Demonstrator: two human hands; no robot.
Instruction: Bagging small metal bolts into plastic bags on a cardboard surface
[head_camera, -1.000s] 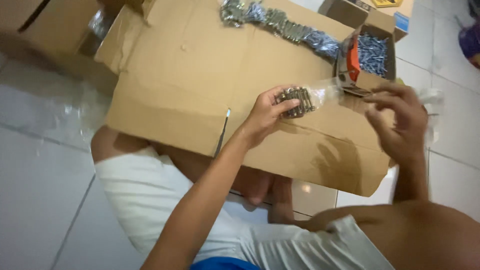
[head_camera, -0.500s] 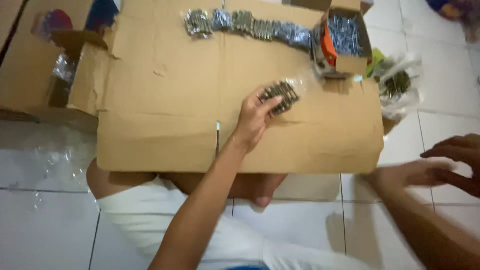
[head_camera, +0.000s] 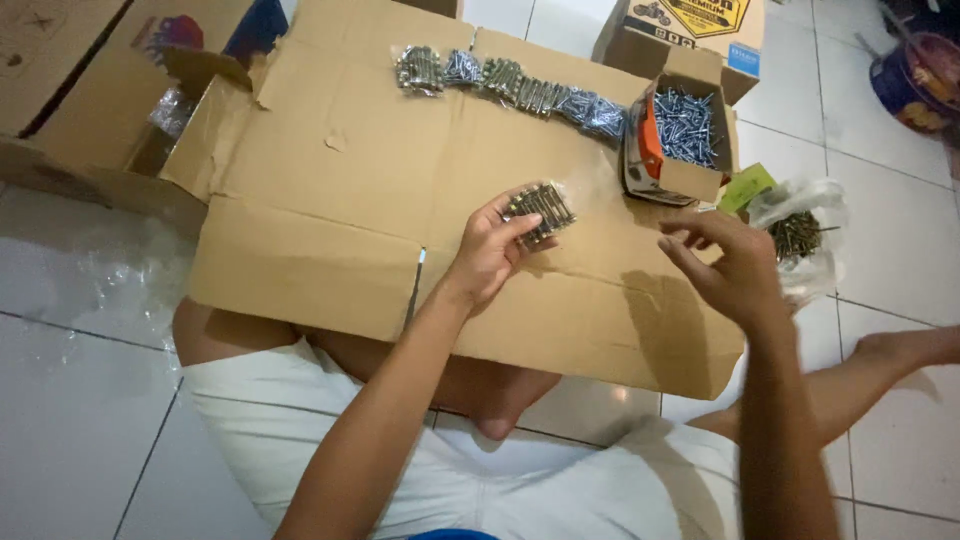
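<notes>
Seated on a tiled floor (head_camera: 70, 420), I have a flattened cardboard sheet (head_camera: 330, 200) across my lap as a work surface. My left hand (head_camera: 490, 250) rests on it, fingers (head_camera: 505, 205) pinched around a small clear packet of screws (head_camera: 538, 208), which is lifted slightly at the sheet's middle, probably so I can hold it closed. My right hand (head_camera: 735, 268) hovers above the sheet's right edge, fingers spread and loose, grasping nothing.

Along the far edge of the sheet lies a row of filled packets (head_camera: 510, 82), set end to end, seemingly kept out of the way. At the row's right end stands an open small box (head_camera: 680, 140), tipped toward me and full of loose silver screws. Just right of my right hand, on the floor, a clear plastic bag (head_camera: 800, 235) holds darker screws, beside a green card (head_camera: 745, 188). Larger cartons (head_camera: 60, 90) sit at the upper left; what they hold I cannot make out.
</notes>
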